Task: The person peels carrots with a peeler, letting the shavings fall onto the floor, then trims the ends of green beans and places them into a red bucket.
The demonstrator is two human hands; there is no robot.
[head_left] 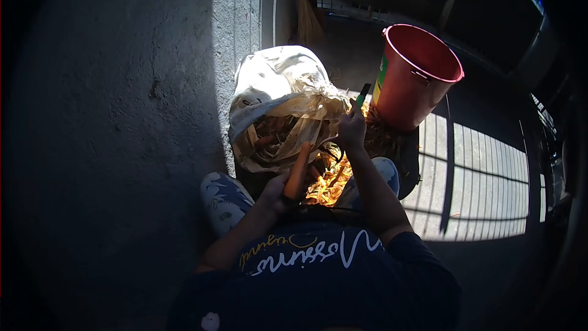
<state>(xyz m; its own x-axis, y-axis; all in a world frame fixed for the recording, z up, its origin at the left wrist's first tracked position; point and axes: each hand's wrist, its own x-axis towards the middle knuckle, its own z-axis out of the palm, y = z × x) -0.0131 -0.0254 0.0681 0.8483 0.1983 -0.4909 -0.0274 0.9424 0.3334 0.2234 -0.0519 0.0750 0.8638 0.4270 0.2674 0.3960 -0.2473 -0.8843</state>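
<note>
My left hand (275, 191) is closed around the lower end of an orange carrot (298, 171), which points up and away from me. To its right, my right hand (351, 129) grips a tool with a green and black handle (363, 94) that sticks out above the fist. The tool's working end is too dark and small to make out. Between my knees, sunlit orange peelings (331, 184) lie in a heap below both hands. Just beyond the carrot stands a whitish sack (285, 70), its mouth turned toward me with carrots in its shadowed inside.
A red bucket (401, 95) stands ahead on the right, with more peelings around its base. The rough wall (135, 86) rises close on my left. A straw broom (309, 18) leans behind the sack. Barred sunlight falls on the floor (474, 175) to the right.
</note>
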